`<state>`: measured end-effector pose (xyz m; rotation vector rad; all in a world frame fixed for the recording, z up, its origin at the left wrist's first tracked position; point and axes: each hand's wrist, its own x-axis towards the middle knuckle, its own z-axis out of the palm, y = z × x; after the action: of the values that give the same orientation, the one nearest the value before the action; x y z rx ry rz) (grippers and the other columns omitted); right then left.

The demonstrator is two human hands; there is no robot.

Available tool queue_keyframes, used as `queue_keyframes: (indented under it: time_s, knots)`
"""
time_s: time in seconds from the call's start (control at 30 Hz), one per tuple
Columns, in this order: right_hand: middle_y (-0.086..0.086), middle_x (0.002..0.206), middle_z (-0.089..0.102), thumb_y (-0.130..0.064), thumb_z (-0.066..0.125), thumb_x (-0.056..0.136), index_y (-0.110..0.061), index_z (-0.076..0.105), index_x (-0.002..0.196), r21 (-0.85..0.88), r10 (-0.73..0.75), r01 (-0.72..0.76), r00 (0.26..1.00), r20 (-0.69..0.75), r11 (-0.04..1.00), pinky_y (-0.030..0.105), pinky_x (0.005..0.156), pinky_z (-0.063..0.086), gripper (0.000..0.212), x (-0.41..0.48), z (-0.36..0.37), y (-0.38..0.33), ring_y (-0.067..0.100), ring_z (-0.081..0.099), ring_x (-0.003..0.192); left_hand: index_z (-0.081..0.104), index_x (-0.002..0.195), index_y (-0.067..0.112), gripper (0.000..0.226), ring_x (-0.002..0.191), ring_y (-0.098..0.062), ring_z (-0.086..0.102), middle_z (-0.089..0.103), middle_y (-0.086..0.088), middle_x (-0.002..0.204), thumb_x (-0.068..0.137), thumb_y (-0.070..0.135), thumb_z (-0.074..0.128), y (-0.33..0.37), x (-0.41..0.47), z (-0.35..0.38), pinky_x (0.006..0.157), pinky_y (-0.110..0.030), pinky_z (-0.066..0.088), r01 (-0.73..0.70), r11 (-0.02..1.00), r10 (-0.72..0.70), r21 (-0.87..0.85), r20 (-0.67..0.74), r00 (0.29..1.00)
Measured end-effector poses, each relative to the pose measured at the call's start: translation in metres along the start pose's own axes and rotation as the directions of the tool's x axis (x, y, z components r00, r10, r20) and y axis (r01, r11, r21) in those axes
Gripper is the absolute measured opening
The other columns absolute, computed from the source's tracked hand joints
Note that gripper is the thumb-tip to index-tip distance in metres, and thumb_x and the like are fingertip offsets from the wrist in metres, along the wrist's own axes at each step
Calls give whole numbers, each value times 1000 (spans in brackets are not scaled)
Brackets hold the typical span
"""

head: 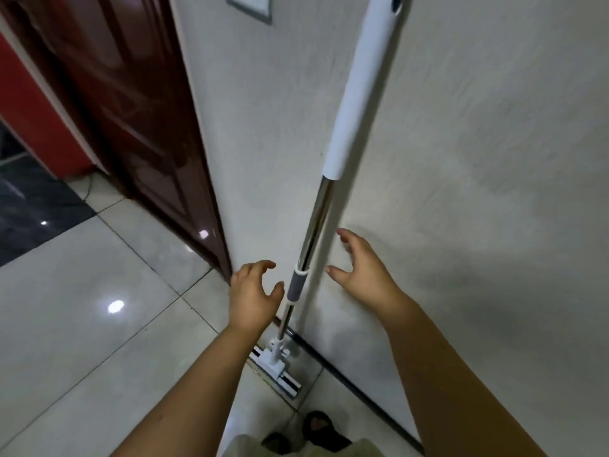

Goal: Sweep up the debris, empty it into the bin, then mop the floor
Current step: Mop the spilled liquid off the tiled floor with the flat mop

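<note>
both arms extended forward. left hand (253, 293) and right hand (364, 263) apart, fingers loosely curled, thumbs turned inward, gripping nothing.

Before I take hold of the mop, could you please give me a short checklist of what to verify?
1. Mop leaning upright against the wall: ok.
2. Left hand empty, fingers spread beside the mop: ok.
3. Right hand empty, not yet touching it: ok.
4. Mop head resting on the floor: ok.
5. Sweeping step finished: cannot tell.
6. Mop head wet: cannot tell.
</note>
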<state>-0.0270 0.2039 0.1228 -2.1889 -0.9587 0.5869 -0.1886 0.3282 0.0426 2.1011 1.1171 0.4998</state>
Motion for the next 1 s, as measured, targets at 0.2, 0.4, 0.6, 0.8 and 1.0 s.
queue_keyframes:
  time_s: [0.2, 0.4, 0.6, 0.8, 1.0]
  knots:
    - [-7, 127, 60, -7, 73, 83, -30, 51, 125, 376, -106, 33, 979, 175, 926, 38, 106, 44, 52, 62, 3, -24, 12, 55, 121, 53, 126, 28, 58, 110, -12, 49, 52, 5, 121, 74, 25, 76, -9, 27, 27, 94, -29, 44, 136, 967, -95, -215, 190, 977]
    - [14, 76, 67, -12, 74, 74, -11, 65, 79, 740, -274, 105, 955, 110, 664, 39, 81, 57, 10, 96, -5, -59, 26, 69, 77, 57, 109, 25, 37, 91, -13, 57, 60, 7, 102, 77, 16, 74, -2, 45, 72, 74, -21, 44, 240, 910, -134, -337, 309, 941]
    - [-4, 45, 43, -19, 69, 78, -24, 51, 51, 766, -379, 57, 891, 250, 640, 27, 52, 41, 33, 113, 8, -82, 15, 44, 43, 50, 90, 25, 20, 73, -13, 51, 56, 5, 81, 83, 19, 67, -13, 43, 91, 62, -24, 37, 320, 884, -270, -342, 188, 944]
    - [-3, 43, 42, -6, 65, 83, -22, 52, 48, 784, -480, 132, 847, 229, 607, 31, 55, 40, 41, 108, 38, -136, 18, 42, 42, 51, 89, 21, 18, 77, -19, 56, 59, 0, 83, 81, 16, 66, -38, 37, 44, 71, -30, 46, 319, 887, -303, -334, 100, 948]
    - [-1, 44, 42, -8, 65, 86, -16, 49, 56, 830, -520, 96, 817, 249, 549, 30, 51, 43, 36, 86, 84, -204, 17, 43, 43, 56, 96, 24, 19, 75, -10, 53, 57, 7, 84, 82, 15, 66, -78, 5, -39, 60, -16, 37, 328, 879, -374, -346, -74, 925]
